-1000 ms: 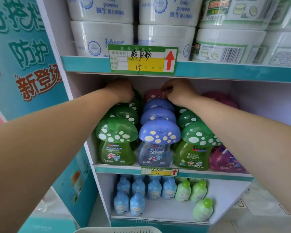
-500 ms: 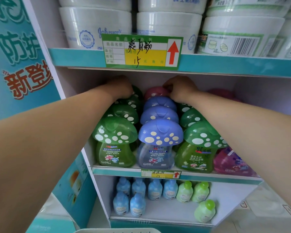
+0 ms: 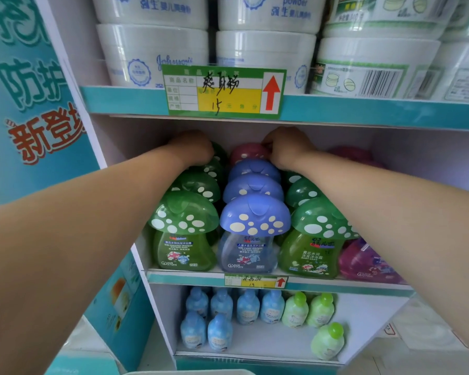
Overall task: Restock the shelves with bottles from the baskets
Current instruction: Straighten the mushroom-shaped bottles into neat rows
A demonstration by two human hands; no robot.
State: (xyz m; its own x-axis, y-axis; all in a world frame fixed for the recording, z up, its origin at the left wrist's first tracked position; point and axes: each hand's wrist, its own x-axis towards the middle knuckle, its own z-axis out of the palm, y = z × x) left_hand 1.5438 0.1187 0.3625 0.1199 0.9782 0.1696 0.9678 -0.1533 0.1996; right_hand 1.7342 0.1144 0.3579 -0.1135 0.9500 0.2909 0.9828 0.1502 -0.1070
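Mushroom-capped bottles fill the middle shelf (image 3: 190,277) in rows: green ones (image 3: 184,234) on the left, blue ones (image 3: 251,234) in the centre, more green ones (image 3: 313,244) to the right. Both my arms reach to the back of this shelf. My left hand (image 3: 194,148) is curled over the cap of a rear green bottle (image 3: 217,155) in the left row. My right hand (image 3: 284,150) is closed at the edge of a dark pink-capped bottle (image 3: 245,152) behind the blue row. My fingers are hidden, so each grip is unclear.
White powder tubs (image 3: 152,58) line the top shelf above a green price tag (image 3: 222,90). Small blue bottles (image 3: 220,318) and light green bottles (image 3: 306,312) stand on the bottom shelf. Pink bottles (image 3: 366,261) sit far right. A teal panel (image 3: 30,104) borders the left. A basket rim (image 3: 190,372) shows below.
The camera has moved closer and tilted down slightly. Both hands stay at the rear caps with hardly any movement.
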